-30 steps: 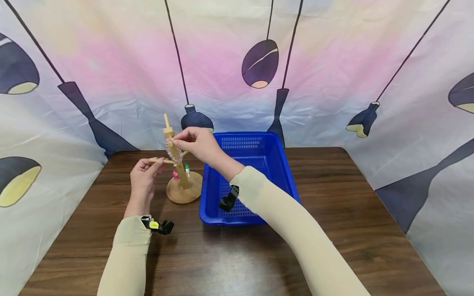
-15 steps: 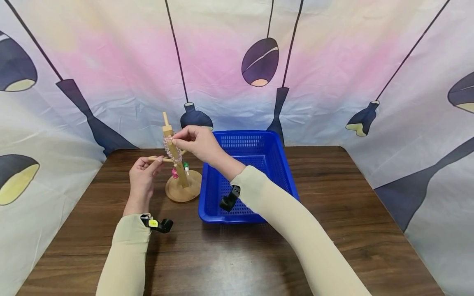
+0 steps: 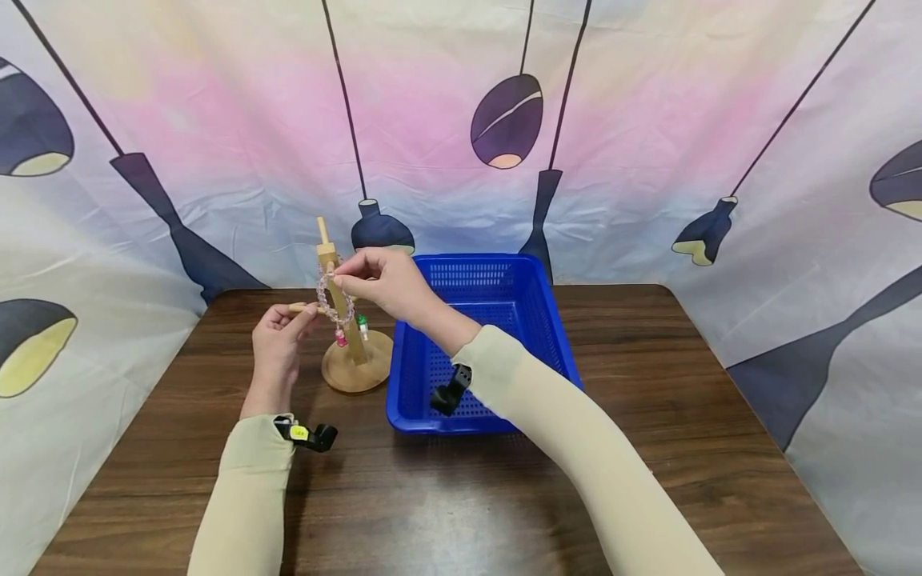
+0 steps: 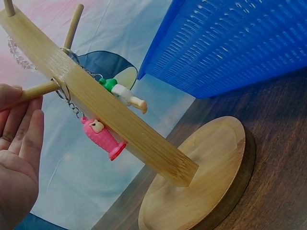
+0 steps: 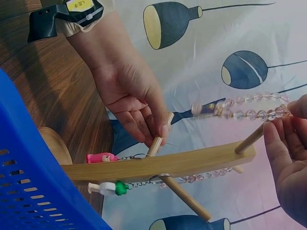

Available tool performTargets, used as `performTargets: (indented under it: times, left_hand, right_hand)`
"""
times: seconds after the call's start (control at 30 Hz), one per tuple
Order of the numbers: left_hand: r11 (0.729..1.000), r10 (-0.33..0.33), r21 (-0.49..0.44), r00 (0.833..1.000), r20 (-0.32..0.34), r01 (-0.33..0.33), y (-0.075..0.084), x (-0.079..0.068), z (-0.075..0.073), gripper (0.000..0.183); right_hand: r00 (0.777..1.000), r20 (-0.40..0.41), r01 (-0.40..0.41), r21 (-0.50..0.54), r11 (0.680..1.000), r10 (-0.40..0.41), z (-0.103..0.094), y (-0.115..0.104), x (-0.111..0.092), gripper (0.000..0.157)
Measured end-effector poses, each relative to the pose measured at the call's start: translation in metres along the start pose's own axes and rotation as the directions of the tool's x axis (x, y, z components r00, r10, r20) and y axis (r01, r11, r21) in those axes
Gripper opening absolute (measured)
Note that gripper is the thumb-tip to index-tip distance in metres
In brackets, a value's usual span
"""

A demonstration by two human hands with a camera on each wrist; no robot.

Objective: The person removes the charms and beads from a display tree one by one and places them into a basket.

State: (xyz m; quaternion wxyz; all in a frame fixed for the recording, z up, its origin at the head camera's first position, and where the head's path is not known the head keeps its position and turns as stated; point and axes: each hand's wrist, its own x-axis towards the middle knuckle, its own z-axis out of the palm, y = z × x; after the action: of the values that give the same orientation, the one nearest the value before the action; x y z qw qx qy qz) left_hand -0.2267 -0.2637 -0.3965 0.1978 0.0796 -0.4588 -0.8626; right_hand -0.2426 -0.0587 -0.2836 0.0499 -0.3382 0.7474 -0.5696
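A wooden stand (image 3: 354, 350) with a round base and several pegs stands left of the basket. My left hand (image 3: 277, 346) pinches one of its side pegs (image 4: 41, 89) between thumb and fingers. Near the top, my right hand (image 3: 387, 280) pinches a pink clear-bead bracelet (image 5: 252, 114), whose loop hangs down in front of the post. Behind the post, more similar beads (image 5: 211, 175) show in the right wrist view. A pink figure keychain (image 4: 101, 137) hangs by its ring from the peg in my left hand. Another keychain, a green and white figure (image 4: 123, 94), hangs from a neighbouring peg.
A blue perforated plastic basket (image 3: 450, 426) stands close to the right of the stand, beneath my right forearm. The brown wooden table (image 3: 648, 360) ends at the back against a patterned cloth (image 3: 612, 232).
The bead bracelet's loop has come forward and hangs more distinctly in front of the post, its lower end near the pink keychain. My left hand keeps its pinch on the peg.
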Motion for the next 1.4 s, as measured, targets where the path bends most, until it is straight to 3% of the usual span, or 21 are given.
performTargets:
  times: [0.3, 0.63, 1.07, 1.4]
  left_hand:
    - [0.998, 0.008, 0.063, 1.0, 0.016, -0.009, -0.001, 0.0, -0.003, 0.024]
    - [0.998, 0.011, 0.066, 1.0, 0.012, -0.012, -0.002, 0.001, -0.004, 0.024]
    - [0.998, 0.003, 0.062, 1.0, 0.031, -0.005, 0.0, -0.001, -0.003, 0.022]
    - [0.998, 0.008, 0.063, 0.999, 0.036, -0.01, 0.0, -0.002, -0.002, 0.021]
  right_hand:
    - [1.0, 0.026, 0.014, -0.024, 1.0, -0.013, -0.005, -0.004, -0.004, 0.016]
    - [0.997, 0.073, 0.026, -0.08, 0.996, -0.021, -0.022, -0.01, -0.015, 0.015]
    - [0.988, 0.134, -0.04, -0.223, 0.974, 0.071, -0.045, 0.001, -0.026, 0.012]
    - [0.957, 0.244, -0.085, -0.29, 0.953, 0.159, -0.055, 0.018, -0.032, 0.011]
